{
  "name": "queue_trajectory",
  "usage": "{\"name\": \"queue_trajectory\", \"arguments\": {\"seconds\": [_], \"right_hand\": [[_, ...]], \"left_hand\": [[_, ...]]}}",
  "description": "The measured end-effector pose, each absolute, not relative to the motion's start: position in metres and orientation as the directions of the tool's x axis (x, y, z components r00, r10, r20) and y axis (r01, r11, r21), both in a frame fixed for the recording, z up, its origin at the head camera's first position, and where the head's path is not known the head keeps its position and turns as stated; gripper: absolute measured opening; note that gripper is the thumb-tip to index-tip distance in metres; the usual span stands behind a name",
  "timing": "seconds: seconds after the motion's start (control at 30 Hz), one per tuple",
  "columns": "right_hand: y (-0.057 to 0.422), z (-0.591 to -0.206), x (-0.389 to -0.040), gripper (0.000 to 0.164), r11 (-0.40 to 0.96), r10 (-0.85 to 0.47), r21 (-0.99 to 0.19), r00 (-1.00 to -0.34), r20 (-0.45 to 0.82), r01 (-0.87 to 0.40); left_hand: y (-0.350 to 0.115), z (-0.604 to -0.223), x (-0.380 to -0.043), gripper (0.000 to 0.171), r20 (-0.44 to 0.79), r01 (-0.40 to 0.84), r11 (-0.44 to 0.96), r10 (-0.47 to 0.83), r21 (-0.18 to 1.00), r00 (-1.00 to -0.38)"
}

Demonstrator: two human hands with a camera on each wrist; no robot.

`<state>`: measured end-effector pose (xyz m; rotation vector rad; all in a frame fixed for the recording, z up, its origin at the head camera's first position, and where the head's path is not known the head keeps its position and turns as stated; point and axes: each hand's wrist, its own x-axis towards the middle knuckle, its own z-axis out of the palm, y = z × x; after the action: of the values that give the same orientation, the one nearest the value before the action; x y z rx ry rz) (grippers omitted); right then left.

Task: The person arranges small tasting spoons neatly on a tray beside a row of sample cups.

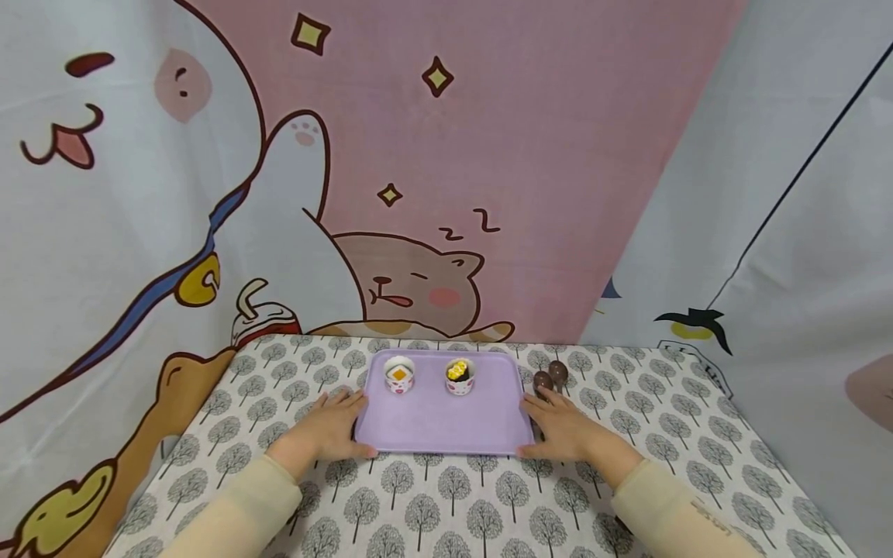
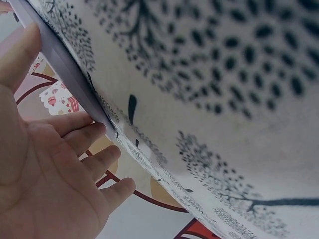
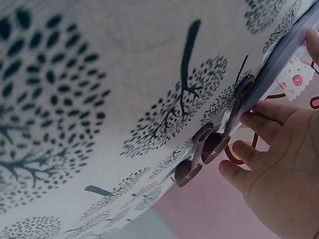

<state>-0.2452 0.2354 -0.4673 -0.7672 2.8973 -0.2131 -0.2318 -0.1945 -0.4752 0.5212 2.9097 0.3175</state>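
A lilac tray lies flat on the cloth. My left hand touches its left side, the thumb at the near corner and the fingers spread and fairly straight along the edge. On the opposite side my right hand rests against the tray in the same way. Towards the back of the tray stand two small patterned cups: the left cup holds something white with an orange square, the right cup something black with a yellow topping. Both wrist views show the fingertips at the tray's rim.
Two brown spoons lie on the cloth just right of the tray, beside my right fingers. The table is covered by a tree-print cloth. Behind it hangs a pink and white cartoon curtain.
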Motion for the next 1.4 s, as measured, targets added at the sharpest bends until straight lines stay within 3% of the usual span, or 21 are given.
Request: {"name": "queue_trajectory", "arguments": {"seconds": [1.4], "right_hand": [[0.2338,-0.4622,-0.2479,0.094,0.865,-0.474,-0.244,-0.874,-0.107,-0.439]], "left_hand": [[-0.1937,-0.4710,-0.2307,0.101,-0.120,0.307,0.915,0.347,0.263,-0.930]]}}
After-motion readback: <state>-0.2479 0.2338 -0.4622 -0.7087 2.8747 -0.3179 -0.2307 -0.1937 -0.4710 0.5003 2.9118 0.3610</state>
